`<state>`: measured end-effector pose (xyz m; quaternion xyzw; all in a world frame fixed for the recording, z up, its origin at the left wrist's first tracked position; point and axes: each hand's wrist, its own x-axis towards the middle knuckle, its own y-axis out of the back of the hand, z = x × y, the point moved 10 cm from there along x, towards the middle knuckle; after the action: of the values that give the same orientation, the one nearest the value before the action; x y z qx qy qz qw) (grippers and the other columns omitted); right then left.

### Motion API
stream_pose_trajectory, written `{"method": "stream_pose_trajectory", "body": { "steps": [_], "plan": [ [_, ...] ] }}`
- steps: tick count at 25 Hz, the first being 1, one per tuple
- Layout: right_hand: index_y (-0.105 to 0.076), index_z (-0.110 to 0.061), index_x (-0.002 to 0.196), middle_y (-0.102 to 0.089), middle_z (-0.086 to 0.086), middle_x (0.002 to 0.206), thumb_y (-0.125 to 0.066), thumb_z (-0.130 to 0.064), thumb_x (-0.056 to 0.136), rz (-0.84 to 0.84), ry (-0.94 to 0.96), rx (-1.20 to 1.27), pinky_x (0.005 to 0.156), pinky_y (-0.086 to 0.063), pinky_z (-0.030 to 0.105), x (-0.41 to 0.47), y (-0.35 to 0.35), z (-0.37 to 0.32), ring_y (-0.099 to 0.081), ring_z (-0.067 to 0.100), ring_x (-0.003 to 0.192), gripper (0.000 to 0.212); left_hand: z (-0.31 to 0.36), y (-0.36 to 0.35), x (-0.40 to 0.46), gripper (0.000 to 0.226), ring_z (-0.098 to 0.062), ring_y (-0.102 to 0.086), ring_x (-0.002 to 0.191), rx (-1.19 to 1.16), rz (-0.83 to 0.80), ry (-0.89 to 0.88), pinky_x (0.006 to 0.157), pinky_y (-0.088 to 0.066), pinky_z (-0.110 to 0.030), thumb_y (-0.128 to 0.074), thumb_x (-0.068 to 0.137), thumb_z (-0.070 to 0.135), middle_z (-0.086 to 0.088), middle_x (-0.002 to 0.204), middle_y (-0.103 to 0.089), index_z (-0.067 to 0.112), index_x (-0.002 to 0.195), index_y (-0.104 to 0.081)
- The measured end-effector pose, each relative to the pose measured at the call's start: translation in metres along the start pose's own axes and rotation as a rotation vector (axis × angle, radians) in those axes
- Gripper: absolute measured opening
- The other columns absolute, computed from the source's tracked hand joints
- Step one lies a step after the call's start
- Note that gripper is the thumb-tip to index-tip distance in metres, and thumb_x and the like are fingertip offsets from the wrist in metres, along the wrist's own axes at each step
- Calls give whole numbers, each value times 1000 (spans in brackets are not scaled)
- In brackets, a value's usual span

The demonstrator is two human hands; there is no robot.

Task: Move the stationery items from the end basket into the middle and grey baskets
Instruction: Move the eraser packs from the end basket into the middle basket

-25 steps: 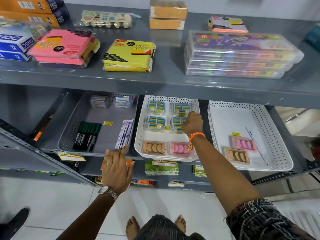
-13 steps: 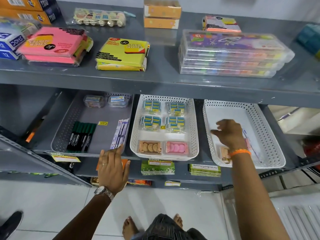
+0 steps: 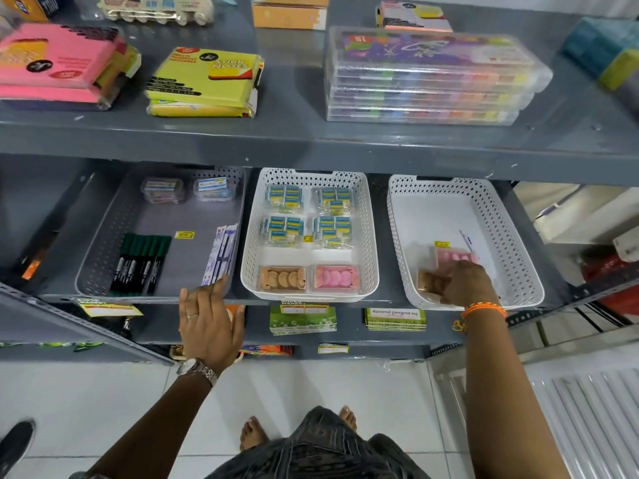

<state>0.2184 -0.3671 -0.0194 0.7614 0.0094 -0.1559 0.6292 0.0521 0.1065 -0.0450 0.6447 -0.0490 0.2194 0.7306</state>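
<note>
Down low, the left hand [image 3: 211,323] rests flat and empty on the shelf edge. Farther in, the right hand [image 3: 465,283] grabs the brown pack [image 3: 428,281] in the end basket [image 3: 518,243]; the pink pack [image 3: 454,255] might slip.

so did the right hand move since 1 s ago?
Yes. The right hand went from the middle basket rightward into the end basket, now on the brown and pink packs at its front.

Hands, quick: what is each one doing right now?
Left hand: open, flat on the front edge of the grey basket, holding nothing.
Right hand: on the brown pack in the end basket; grip cannot be told.
</note>
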Motion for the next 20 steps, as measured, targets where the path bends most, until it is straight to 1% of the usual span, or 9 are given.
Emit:
{"method": "stream_pose_trajectory", "body": {
  "steps": [3,5,7,10,12,14,17,18,20],
  "plan": [
    [-65,-12,126,-66,17,123,-79,-22,73,-27,10,63,98,-52,44,-1,2,-5,-63,38,113,55,0,-1,0,65,-44,-48,120,4,-6,-1,129,0,-43,-39,96,43,-22,117,-55,4,148,-45],
    [-66,-18,125,-64,15,122,-81,-21,72,62,33,81,93,-52,41,-5,15,-10,-64,37,109,55,0,0,1,64,-43,-48,119,0,10,-10,129,-1,-43,-40,95,42,-22,117,-55,4,147,-45],
    [-68,-22,122,-60,15,119,-84,-18,69,163,34,164,88,-53,39,-12,30,-13,-66,37,103,56,0,0,0,64,-43,-49,119,0,13,-14,129,-2,-44,-41,95,41,-22,116,-56,4,147,-46],
    [-70,-13,114,-60,20,112,-89,-9,62,351,156,281,84,-54,39,-25,58,-30,-65,40,100,55,-1,1,-2,65,-44,-50,118,7,12,-11,129,-2,-44,-41,95,41,-22,116,-56,3,147,-45],
    [-70,-13,114,-57,17,114,-89,-6,61,404,245,373,86,-53,33,-34,69,-49,-65,36,95,57,0,1,-1,65,-45,-50,117,5,14,-11,128,-2,-44,-40,95,42,-23,116,-56,3,147,-45],
    [-69,-17,117,-52,9,117,-87,-6,61,389,321,481,87,-55,29,-46,71,-75,-64,25,87,60,0,0,-1,64,-45,-50,118,2,15,-8,128,-2,-44,-39,95,42,-23,117,-55,3,147,-45],
    [-71,-21,113,-49,-3,112,-85,-5,60,333,463,589,82,-61,29,-69,62,-122,-65,13,87,57,-1,-1,-1,65,-45,-50,119,6,4,-7,128,-1,-44,-39,95,42,-23,118,-55,4,148,-44],
    [-71,-21,112,-48,-4,112,-86,-5,61,301,491,606,82,-61,29,-74,56,-135,-67,13,87,56,-1,-1,0,65,-45,-50,119,9,1,-9,129,-1,-44,-39,95,42,-23,117,-55,4,148,-44],
    [-69,-24,119,-46,-5,112,-87,-8,63,240,520,593,87,-60,31,-80,46,-156,-69,19,91,60,0,-2,-1,66,-45,-51,119,11,-5,-16,129,-1,-45,-40,95,41,-23,117,-55,4,149,-43]
  ]
}}
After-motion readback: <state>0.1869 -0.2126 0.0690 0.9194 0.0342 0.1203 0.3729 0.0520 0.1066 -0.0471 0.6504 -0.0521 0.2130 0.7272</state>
